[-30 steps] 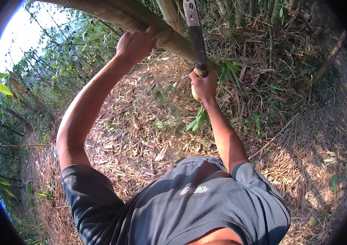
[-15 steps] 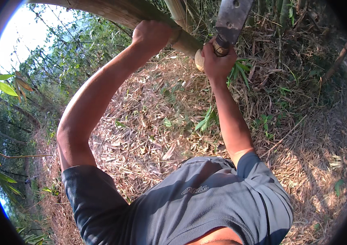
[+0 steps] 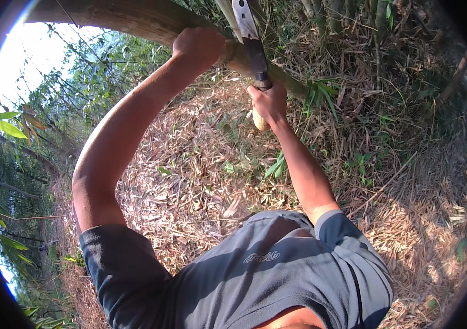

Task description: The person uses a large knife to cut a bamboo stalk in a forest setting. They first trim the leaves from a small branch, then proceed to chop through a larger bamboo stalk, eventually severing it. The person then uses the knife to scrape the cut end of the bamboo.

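Observation:
A thick bamboo stem (image 3: 151, 22) runs slanting from the upper left down toward the middle right. My left hand (image 3: 199, 46) is closed on it from the near side, its fingertips hidden. Just right of it, my right hand (image 3: 269, 103) wraps round the pale wooden handle of a machete (image 3: 256, 57). The machete's dark blade, brighter and pierced with holes toward its top, points up and crosses in front of the stem. Its tip lies beyond the upper edge of the view.
Dry leaf litter (image 3: 189, 181) covers the ground beneath my arms. Green shrubs (image 3: 118, 71) grow at the upper left, with leafy twigs (image 3: 11, 129) at the left rim. Upright bamboo stalks (image 3: 379, 33) stand at the back right, near a leaning brown stick (image 3: 453, 79).
My right hand has moved left and toward me with the machete. Its blade now tilts left across the stem, where before it leaned right. My left hand stays on the bamboo.

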`<action>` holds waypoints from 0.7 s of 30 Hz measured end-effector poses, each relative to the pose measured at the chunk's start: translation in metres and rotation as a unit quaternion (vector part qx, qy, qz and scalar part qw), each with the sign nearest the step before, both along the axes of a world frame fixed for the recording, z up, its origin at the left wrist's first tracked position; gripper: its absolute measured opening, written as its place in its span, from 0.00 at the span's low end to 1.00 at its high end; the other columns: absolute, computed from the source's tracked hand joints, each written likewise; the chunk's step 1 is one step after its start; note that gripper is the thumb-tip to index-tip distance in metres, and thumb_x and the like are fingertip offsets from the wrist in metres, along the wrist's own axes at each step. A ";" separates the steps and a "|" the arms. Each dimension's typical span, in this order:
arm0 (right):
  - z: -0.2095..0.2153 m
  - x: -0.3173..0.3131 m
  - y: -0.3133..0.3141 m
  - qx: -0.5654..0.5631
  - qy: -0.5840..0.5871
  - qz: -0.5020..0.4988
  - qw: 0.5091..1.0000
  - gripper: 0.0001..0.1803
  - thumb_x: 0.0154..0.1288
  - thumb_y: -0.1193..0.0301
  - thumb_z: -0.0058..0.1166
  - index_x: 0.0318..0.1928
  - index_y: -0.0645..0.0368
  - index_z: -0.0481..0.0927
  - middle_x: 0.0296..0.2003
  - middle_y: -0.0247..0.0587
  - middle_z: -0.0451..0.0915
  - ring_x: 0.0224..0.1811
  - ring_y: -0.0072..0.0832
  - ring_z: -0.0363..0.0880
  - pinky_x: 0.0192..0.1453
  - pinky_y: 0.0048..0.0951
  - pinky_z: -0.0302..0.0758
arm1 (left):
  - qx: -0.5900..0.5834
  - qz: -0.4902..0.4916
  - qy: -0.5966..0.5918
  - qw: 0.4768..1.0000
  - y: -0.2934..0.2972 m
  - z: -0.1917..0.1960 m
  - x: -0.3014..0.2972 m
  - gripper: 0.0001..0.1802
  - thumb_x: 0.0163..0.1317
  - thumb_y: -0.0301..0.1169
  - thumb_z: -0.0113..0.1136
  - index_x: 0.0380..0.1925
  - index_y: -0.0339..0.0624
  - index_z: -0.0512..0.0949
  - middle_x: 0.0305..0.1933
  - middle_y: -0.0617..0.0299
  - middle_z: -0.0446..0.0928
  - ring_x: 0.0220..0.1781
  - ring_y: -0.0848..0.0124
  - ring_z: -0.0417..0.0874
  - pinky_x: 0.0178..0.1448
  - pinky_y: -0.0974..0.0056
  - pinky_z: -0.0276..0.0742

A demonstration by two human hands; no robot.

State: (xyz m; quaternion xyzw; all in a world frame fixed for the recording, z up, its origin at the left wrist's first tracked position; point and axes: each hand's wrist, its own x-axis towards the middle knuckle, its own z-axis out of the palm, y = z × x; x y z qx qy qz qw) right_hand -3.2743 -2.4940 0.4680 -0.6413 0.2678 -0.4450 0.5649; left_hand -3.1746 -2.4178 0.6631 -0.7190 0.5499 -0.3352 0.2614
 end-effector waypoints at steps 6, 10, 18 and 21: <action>0.039 -0.011 -0.029 -0.038 -0.336 -0.033 0.940 0.08 0.54 0.73 0.63 0.29 0.63 0.77 0.20 0.32 0.78 0.21 0.18 0.74 0.27 0.27 0.70 | -0.002 0.028 0.013 1.000 0.002 -0.007 0.008 0.07 0.62 0.32 0.60 0.35 0.47 0.87 0.36 0.60 0.87 0.41 0.65 0.90 0.40 0.60 0.87; 0.021 0.019 -0.023 -0.100 -0.068 0.002 0.993 0.06 0.56 0.75 0.63 0.30 0.63 0.78 0.20 0.35 0.79 0.18 0.21 0.76 0.25 0.24 0.72 | -0.002 0.028 0.006 1.000 0.002 -0.008 0.007 0.07 0.62 0.32 0.61 0.33 0.47 0.87 0.34 0.61 0.87 0.39 0.65 0.90 0.39 0.60 0.87; 0.008 0.003 -0.026 0.021 -0.232 0.094 0.968 0.05 0.56 0.77 0.60 0.30 0.61 0.76 0.17 0.34 0.76 0.17 0.20 0.75 0.24 0.27 0.71 | 0.001 0.035 0.029 0.999 0.001 -0.005 0.012 0.19 0.73 0.46 0.49 0.36 0.44 0.81 0.34 0.55 0.85 0.35 0.59 0.89 0.36 0.55 0.85; 0.038 -0.006 -0.035 0.006 -0.367 0.034 0.930 0.04 0.56 0.80 0.58 0.30 0.61 0.76 0.17 0.32 0.76 0.17 0.19 0.73 0.24 0.26 0.70 | -0.011 0.028 0.067 0.997 0.002 -0.004 0.015 0.21 0.72 0.46 0.50 0.35 0.42 0.83 0.34 0.54 0.85 0.36 0.58 0.89 0.37 0.54 0.85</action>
